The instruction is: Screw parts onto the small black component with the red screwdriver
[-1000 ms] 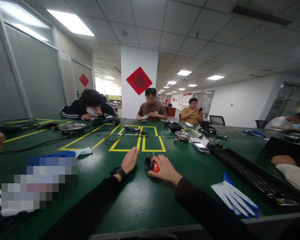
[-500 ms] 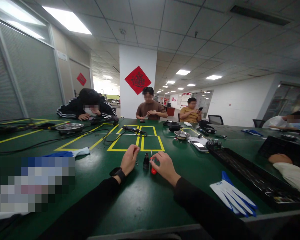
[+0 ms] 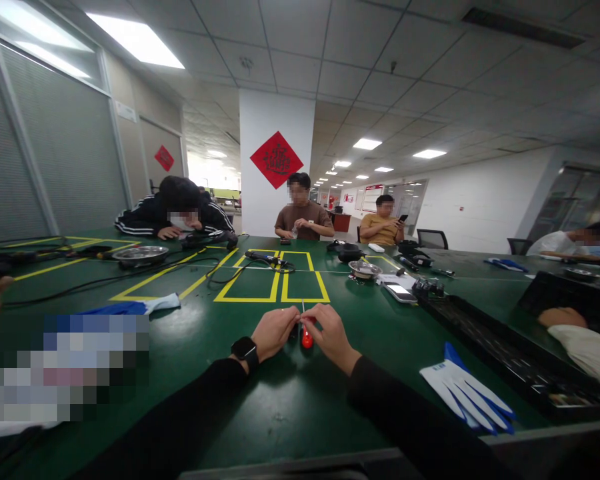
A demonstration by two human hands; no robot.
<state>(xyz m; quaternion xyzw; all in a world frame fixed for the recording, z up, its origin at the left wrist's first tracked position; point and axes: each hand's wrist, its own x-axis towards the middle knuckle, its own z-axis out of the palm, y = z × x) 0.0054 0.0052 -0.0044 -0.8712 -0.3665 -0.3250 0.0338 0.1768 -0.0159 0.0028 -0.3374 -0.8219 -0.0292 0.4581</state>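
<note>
My left hand (image 3: 276, 335), with a dark watch (image 3: 245, 352) on its wrist, is closed in a pinch over a small black part. Only a dark bit of that part shows beneath the fingers. Its fingertips meet those of my right hand (image 3: 330, 333), also pinched; whatever either pinch holds is too small or hidden to name. A screwdriver with a red handle (image 3: 307, 337) points away from me, between the hands and partly under my right fingers. Whether that hand grips it, I cannot tell.
Yellow tape rectangles (image 3: 305, 301) mark the green table (image 3: 280, 413). A white-and-blue glove (image 3: 463, 393) lies at right, beside a long black tray (image 3: 510, 360). Metal bowls (image 3: 364, 269), a phone (image 3: 400, 292) and cables lie farther off. Several people sit around; one sleeved arm (image 3: 587, 350) rests at right.
My left hand has moved right, from beside the black part to over it, and now meets my right hand. The right hand and screwdriver have barely moved.
</note>
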